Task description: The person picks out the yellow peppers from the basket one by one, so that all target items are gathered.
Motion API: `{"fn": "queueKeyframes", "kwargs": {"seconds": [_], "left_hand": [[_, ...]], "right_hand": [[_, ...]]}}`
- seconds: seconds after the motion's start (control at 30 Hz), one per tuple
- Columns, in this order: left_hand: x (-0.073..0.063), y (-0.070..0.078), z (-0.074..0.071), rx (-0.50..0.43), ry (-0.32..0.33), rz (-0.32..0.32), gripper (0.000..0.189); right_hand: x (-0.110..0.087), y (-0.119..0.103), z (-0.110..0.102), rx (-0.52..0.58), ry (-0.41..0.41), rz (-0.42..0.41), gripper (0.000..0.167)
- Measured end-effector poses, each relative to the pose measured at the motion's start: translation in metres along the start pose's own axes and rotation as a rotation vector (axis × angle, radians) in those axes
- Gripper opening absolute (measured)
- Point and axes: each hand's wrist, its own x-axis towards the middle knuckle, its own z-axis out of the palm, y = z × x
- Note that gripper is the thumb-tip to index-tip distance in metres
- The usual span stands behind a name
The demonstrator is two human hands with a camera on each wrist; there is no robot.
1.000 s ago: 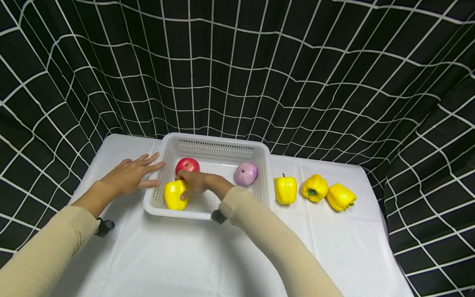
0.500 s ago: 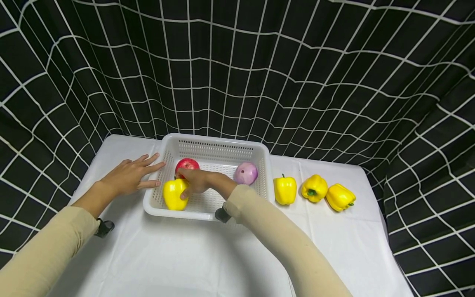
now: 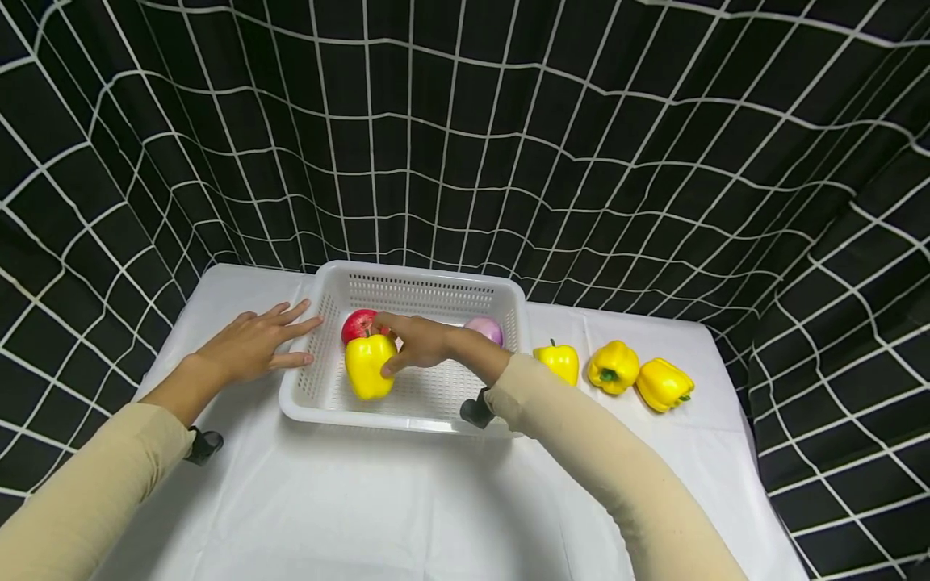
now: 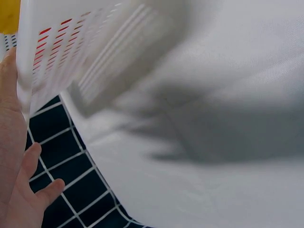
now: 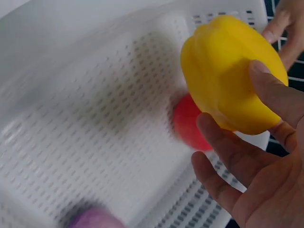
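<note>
My right hand (image 3: pixel 419 342) grips a yellow bell pepper (image 3: pixel 370 369) between thumb and fingers, holding it over the left part of a white perforated basket (image 3: pixel 421 422). In the right wrist view the yellow pepper (image 5: pixel 232 71) appears raised above the basket floor. Just behind it a red apple (image 3: pixel 358 326) sits in the basket, partly covered by the pepper and fingers. A purple onion (image 3: pixel 485 328) lies at the basket's right end, half hidden behind my right forearm. My left hand (image 3: pixel 256 345) is spread at the basket's left rim, its fingers straight.
Right of the basket, a yellow pepper (image 3: pixel 558 361) is partly hidden by my right sleeve. Two more, a middle pepper (image 3: pixel 613 367) and a right pepper (image 3: pixel 664 385), lie beside it on the white cloth (image 3: pixel 349 500). A black gridded curtain (image 3: pixel 450 137) encloses the table's back and sides.
My right hand has lifted the yellow pepper from the basket's front left corner and moved it rightward. The left hand stays put.
</note>
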Motion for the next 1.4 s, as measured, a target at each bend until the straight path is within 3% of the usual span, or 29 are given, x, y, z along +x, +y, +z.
{"fn": "queueKeyframes", "kwargs": {"seconds": [0.27, 0.47, 0.77, 1.03, 1.4], "left_hand": [[0.000, 0.000, 0.001, -0.009, 0.001, -0.008, 0.069], [0.000, -0.002, 0.002, -0.007, 0.005, -0.003, 0.070], [0.001, -0.002, 0.003, -0.005, 0.014, -0.005, 0.069], [0.000, -0.001, 0.002, -0.011, 0.005, -0.018, 0.070], [-0.001, 0.000, 0.001, -0.011, -0.002, -0.027, 0.072]], "right_hand": [[-0.049, 0.027, -0.021, 0.135, 0.072, 0.020, 0.053], [-0.085, 0.049, -0.037, 0.141, 0.122, -0.014, 0.054], [-0.147, 0.086, -0.057, 0.127, 0.231, 0.055, 0.056], [-0.196, 0.101, -0.062, 0.088, 0.277, 0.099, 0.055], [-0.243, 0.119, -0.056, 0.095, 0.322, 0.119, 0.054]]}}
